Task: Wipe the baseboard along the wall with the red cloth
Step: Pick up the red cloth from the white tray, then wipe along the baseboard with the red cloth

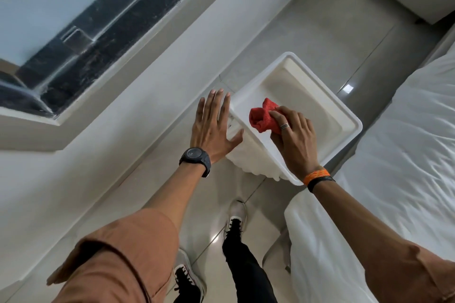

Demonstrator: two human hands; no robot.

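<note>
My right hand grips a crumpled red cloth over the near corner of a white plastic bin that stands on the floor. My left hand is open with fingers spread, its palm against the bin's left side. The pale baseboard runs diagonally along the foot of the wall to the left of the bin, where wall meets tiled floor. Neither hand touches the baseboard.
A bed with white sheets fills the right side, leaving a narrow strip of glossy tiled floor between it and the wall. A window with a dark frame sits in the wall at upper left. My shoes stand on the tiles below.
</note>
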